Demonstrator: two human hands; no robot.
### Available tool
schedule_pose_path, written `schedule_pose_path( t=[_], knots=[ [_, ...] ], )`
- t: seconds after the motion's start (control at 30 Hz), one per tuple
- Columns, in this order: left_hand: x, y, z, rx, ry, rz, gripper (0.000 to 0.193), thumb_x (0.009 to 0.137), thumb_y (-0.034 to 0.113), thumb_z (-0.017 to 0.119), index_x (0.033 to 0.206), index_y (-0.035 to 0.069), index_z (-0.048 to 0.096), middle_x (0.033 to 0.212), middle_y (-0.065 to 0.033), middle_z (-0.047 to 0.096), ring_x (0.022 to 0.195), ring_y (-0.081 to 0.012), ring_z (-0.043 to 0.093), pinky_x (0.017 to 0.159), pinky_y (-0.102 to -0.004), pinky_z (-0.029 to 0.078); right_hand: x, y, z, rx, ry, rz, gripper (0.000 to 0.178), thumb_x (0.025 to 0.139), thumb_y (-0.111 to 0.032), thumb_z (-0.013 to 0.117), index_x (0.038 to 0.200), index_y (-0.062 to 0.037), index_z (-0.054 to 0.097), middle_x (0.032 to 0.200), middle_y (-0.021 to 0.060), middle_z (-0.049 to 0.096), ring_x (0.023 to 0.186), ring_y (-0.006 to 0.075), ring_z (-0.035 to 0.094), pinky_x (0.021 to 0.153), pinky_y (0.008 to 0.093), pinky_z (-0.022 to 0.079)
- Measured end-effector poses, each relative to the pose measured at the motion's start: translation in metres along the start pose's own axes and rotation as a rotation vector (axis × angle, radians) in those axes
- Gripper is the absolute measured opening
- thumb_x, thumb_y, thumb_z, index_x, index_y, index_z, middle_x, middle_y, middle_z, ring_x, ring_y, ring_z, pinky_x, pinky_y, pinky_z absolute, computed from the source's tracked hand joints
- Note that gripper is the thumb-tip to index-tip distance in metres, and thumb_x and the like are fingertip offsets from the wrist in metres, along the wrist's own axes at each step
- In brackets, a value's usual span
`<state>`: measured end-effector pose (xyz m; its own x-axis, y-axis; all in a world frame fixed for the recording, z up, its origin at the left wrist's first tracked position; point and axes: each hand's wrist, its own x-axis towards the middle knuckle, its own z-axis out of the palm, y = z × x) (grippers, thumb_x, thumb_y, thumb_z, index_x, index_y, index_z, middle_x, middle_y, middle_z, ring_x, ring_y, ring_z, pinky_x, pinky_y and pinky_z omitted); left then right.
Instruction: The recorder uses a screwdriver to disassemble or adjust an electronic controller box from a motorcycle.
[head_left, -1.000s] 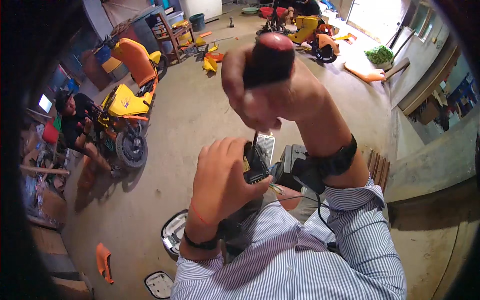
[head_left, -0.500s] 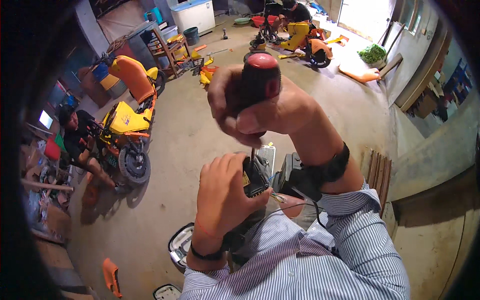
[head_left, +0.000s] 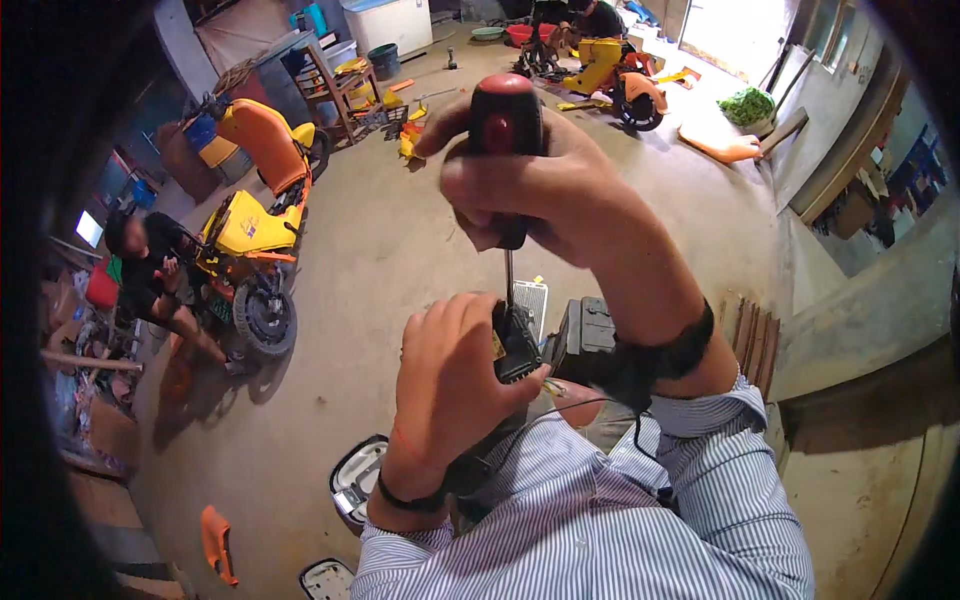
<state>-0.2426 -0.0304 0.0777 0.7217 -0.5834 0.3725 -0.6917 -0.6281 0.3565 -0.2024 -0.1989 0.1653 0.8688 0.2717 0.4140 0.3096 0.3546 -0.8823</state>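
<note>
My right hand is closed round the black and red handle of a screwdriver, its index finger lifted off to the left. The thin metal shaft runs down to a black finned box with a small yellowish label. Where the tip meets the box I cannot make out. My left hand grips the box from the left, thumb along its lower edge. Several thin coloured wires come out near the thumb, and a black cable curves to the right across my lap.
A dark case and a pale ribbed panel lie just beyond the box. At left a person crouches by an orange and yellow scooter. Another person works at a second scooter. White-rimmed parts lie below left.
The screwdriver handle has shifted up and slightly left, showing more shaft. My right fingers have loosened and re-set round it. The person at left has raised a hand.
</note>
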Motion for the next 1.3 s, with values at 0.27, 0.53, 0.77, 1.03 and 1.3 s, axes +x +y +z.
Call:
schedule_pose_path(
  t=[0.27,0.53,0.77,1.03,1.3],
  knots=[
    [0.003,0.001,-0.002,-0.027,-0.022,-0.036,0.066,0.067,0.039,0.083,0.116,0.001,0.061,0.11,-0.0172,0.064,0.108,-0.038,0.059,0.096,-0.0463,0.042,0.011,0.007,-0.018,0.2,-0.289,-0.078,0.026,0.084,-0.011,0.069,0.108,0.0006,0.067,0.063,0.002,0.055,0.047,0.0079,0.05,0.042,0.0233,0.038],
    [0.009,0.001,0.0,-0.026,-0.076,-0.068,0.066,0.067,0.04,0.083,0.117,0.001,0.062,0.11,-0.0175,0.065,0.107,-0.0382,0.059,0.095,-0.0462,0.043,0.005,0.011,0.0,-0.123,0.302,-0.111,0.018,0.085,-0.017,0.074,0.095,-0.0047,0.066,0.065,0.0014,0.057,0.05,0.009,0.053,0.044,0.0248,0.04],
    [0.001,-0.001,-0.005,-0.041,-0.004,-0.011,0.064,0.067,0.038,0.084,0.115,0.002,0.062,0.108,-0.0167,0.065,0.105,-0.0374,0.06,0.095,-0.0459,0.043,0.015,-0.003,-0.019,0.181,-0.414,-0.058,0.029,0.085,-0.014,0.076,0.107,0.0003,0.066,0.068,0.003,0.061,0.052,0.0114,0.059,0.043,0.0247,0.044],
    [0.004,-0.001,0.005,-0.009,0.015,-0.058,0.063,0.066,0.036,0.084,0.114,0.002,0.063,0.108,-0.0165,0.065,0.107,-0.0373,0.06,0.095,-0.0453,0.043,0.009,0.016,0.009,-0.197,0.355,-0.21,0.017,0.089,-0.013,0.067,0.101,-0.0003,0.065,0.062,-0.0004,0.052,0.045,0.0075,0.047,0.04,0.0243,0.036],
    [-0.002,-0.002,-0.006,-0.025,-0.001,-0.02,0.065,0.065,0.035,0.084,0.116,0.002,0.062,0.109,-0.0161,0.064,0.106,-0.0372,0.059,0.095,-0.0453,0.042,0.011,-0.002,-0.002,0.073,-0.33,-0.096,0.03,0.087,-0.016,0.076,0.11,-0.0001,0.065,0.063,0.0022,0.056,0.045,0.0084,0.049,0.041,0.0242,0.038]
  ],
)
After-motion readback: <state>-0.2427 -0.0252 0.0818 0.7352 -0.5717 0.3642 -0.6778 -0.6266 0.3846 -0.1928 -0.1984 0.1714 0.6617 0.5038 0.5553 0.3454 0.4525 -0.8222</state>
